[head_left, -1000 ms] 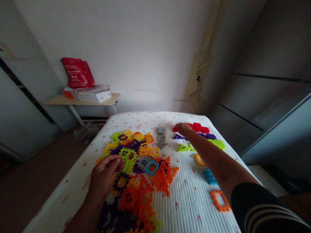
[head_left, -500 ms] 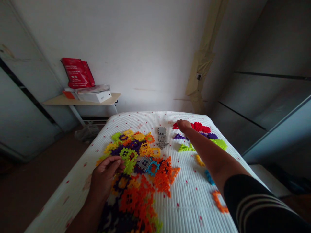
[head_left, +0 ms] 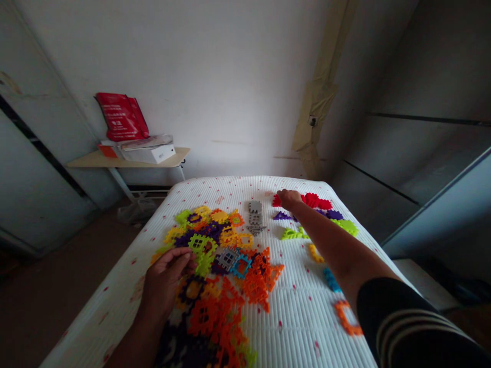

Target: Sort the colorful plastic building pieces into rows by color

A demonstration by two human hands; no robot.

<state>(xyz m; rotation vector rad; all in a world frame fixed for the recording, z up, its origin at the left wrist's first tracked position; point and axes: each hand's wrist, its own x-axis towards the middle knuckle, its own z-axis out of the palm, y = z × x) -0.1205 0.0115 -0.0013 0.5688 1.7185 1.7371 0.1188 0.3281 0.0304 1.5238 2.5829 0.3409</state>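
My left hand [head_left: 166, 278] is at the left side of a mixed heap of notched plastic building pieces. Its thumb and fingers are pinched together beside the lime green pieces [head_left: 206, 263]; anything between the fingertips is hidden. Across the bed, my right hand [head_left: 290, 199] reaches to the row of red notched pieces [head_left: 314, 201], its fingers closed at a red piece [head_left: 276, 200] on the row's left end. In the heap lie a grey window piece [head_left: 228, 258], a blue frame piece [head_left: 241, 266] and many orange pieces [head_left: 257, 281].
Grey pieces [head_left: 255, 219] form a column mid-bed. On the right are purple [head_left: 282, 215], lime green [head_left: 293, 233], yellow [head_left: 315, 253], blue [head_left: 331, 279] and orange [head_left: 347, 318] groups. A side table [head_left: 88, 159] holds boxes and a red bag [head_left: 121, 116].
Both hands stay almost in place; the view shifts very slightly. The pieces on the bed lie as before.
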